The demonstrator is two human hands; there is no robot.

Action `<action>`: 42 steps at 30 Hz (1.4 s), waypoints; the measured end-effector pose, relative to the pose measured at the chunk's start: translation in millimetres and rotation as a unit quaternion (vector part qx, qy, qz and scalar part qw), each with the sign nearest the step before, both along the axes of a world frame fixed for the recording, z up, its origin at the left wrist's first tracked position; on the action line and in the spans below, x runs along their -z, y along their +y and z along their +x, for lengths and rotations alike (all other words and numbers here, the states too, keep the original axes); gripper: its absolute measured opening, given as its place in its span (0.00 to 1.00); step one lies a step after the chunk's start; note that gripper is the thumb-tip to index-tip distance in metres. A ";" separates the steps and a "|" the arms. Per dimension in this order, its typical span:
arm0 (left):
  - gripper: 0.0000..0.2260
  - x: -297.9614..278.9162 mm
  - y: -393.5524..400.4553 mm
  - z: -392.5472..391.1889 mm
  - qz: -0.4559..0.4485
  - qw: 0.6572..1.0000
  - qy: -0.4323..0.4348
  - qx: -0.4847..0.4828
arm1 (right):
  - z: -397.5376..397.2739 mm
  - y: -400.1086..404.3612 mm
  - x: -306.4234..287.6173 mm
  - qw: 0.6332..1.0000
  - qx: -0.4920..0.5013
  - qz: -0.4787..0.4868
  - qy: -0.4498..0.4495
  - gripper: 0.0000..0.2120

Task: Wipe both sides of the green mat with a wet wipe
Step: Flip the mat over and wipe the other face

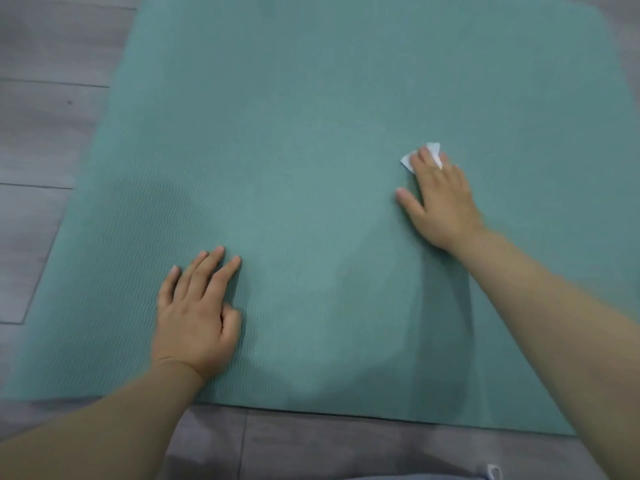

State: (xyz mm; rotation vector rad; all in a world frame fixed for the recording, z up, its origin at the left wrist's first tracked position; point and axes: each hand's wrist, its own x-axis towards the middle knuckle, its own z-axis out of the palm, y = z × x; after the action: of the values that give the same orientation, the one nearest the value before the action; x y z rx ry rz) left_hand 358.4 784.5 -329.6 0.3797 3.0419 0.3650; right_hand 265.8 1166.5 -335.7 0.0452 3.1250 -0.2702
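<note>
Hidden: most of the wet wipe [423, 156] lies under the right hand [441, 202]; only a crumpled white edge shows beyond the fingertips.
Cut off: the green mat [329, 150] runs out of view at the top and along the right side; both forearms leave the picture at the bottom corners.
Hard to make out: a small pale object [493, 472] at the bottom edge, beside a strip of light blue cloth, is too little shown to tell what it is.
Blur: the far half of the mat is soft, and its ribbed wave texture reads clearly only on the near left part.
Right hand: palm down on the right part of the mat, arm stretched forward, fingers [429, 161] nearly straight and pressing the wipe flat against the mat; thumb spread toward the left, touching the mat.
Left hand: the left hand [195, 313] lies palm down on the near left part of the mat, fingers extended and slightly apart, thumb tucked at the side, holding nothing.
Mat position: spread flat on the floor [45, 133], its near edge straight and just ahead of the person, its far right corner rounded.
Surface: a darker shadow falls on the mat beneath the right forearm.
Room: grey wood-look floor planks show to the left of the mat and along the near edge.
</note>
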 end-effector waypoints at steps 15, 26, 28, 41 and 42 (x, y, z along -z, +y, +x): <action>0.29 -1.1 1.3 0.9 -0.003 1.000 -0.001 0.000 | -11.1 53.6 -8.8 0.992 0.125 0.011 -0.024 0.41; 0.29 -0.7 -0.2 -0.1 -0.012 1.000 -0.009 0.003 | 203.9 -28.6 -27.5 0.803 -0.586 0.054 -0.095 0.22; 0.29 -0.3 -0.3 -0.5 -0.015 1.000 -0.011 0.002 | 154.2 -5.8 -17.3 0.838 -0.541 0.027 -0.071 0.22; 0.29 -1.5 -0.3 0.9 -0.014 1.000 -0.014 0.001 | 122.6 -48.5 1.7 0.982 0.060 -0.161 0.075 0.25; 0.29 -1.7 -0.2 0.8 -0.015 1.000 -0.015 0.001 | 138.1 -59.9 0.9 0.982 0.058 -0.168 0.067 0.26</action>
State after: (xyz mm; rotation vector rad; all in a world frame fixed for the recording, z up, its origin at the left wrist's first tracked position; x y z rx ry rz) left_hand 359.2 784.2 -327.9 0.3736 3.0140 0.3216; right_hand 403.9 1106.6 -336.6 0.2154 3.1612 -0.8317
